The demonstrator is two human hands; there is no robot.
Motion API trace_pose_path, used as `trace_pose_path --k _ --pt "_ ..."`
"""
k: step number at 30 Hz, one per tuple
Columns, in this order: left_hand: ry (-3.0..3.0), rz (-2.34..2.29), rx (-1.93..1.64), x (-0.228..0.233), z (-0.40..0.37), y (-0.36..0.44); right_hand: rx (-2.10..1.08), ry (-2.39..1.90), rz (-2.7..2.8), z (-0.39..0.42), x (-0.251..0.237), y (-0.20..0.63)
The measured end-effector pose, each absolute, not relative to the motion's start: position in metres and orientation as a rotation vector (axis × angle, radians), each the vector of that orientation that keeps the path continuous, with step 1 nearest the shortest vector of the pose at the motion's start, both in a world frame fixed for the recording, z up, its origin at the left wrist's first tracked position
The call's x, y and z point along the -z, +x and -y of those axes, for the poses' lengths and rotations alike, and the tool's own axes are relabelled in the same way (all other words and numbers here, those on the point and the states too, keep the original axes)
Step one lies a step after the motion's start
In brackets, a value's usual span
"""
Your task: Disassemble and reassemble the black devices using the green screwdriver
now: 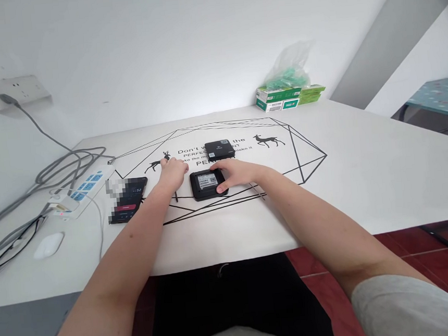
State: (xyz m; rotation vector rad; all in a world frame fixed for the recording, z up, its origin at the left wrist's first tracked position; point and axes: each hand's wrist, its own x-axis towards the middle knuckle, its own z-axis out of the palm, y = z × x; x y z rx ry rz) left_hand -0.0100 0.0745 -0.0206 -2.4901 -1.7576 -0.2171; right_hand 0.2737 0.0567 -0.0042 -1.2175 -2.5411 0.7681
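A square black electronic box (205,184) with a white printed label lies on the table, label up. The fingers and thumb of my right hand (236,172) grip its right side. To its left, my left hand (175,173) is closed with curled fingers just above the table; what it holds, if anything, is hidden. A short thin dark stick (176,196) shows below that hand. Behind the labelled box sits a second black part (220,150), a square cover with small stickers. A thin slender tool (257,191) lies partly under my right forearm.
A phone (128,200) lies left of my left forearm. Further left are a power strip (87,190), coiled grey cables (68,160), a white earbud case (49,245) and glasses (14,251). Green boxes (280,97) with a plastic bag (291,65) stand at the back right, against the wall.
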Motion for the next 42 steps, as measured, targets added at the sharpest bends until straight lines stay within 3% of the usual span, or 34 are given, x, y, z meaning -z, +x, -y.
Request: trace_pose_path --k 42 --pt "-2.531 1.756 0.156 0.027 -0.065 0.005 -0.749 -1.189 2.561 -0.047 -0.002 0.274"
